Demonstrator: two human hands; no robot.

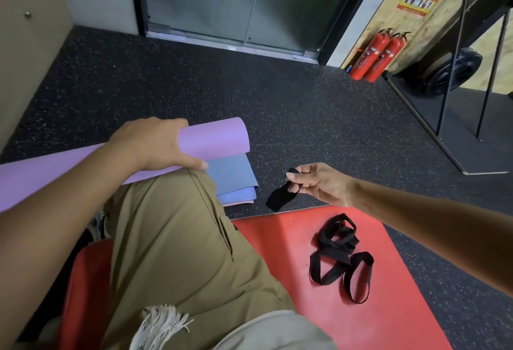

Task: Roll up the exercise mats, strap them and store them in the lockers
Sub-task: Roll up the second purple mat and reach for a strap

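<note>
While the fingers of the right hand pinch one black strap, its loose end dangling below them just above the floor, the left hand curls around the rolled purple mat lying across the lap. To strap well, I judge the left grip should keep the roll tight while the strap is carried across to the free end and wrapped snugly near it. That end lies to the left of the pinching fingers, apart from them. Beneath it sit flat blue mats. Nearer the body than the right fingers, spare black straps lie tangled on the red mat.
</note>
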